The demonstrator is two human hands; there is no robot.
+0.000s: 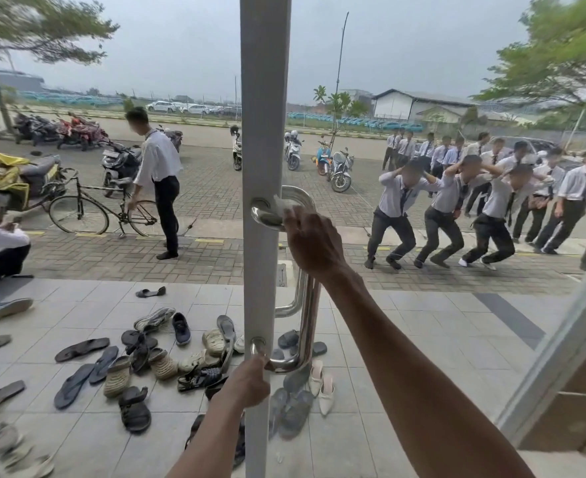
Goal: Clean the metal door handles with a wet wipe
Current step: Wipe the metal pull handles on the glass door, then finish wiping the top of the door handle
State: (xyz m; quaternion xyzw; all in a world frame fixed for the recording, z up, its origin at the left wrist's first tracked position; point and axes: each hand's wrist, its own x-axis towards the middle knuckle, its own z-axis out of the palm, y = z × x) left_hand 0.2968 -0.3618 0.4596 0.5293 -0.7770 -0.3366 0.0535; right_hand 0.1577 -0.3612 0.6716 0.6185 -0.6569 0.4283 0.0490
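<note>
Left hand (248,382) down low is closed round the bottom bend of the upright shiny steel door handle (307,326), while right hand (310,241) pinches a crumpled white wet wipe (281,201) against its top bend, so the vertical bar runs straight down below it.

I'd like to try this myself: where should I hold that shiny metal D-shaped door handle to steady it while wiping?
Probably grip the shiny metal D-shaped door handle at its lower bend, coming from below on the frame side, as the left hand does. That leaves the long upright bar and top curve free for the right hand and its pale wet wipe.
</note>
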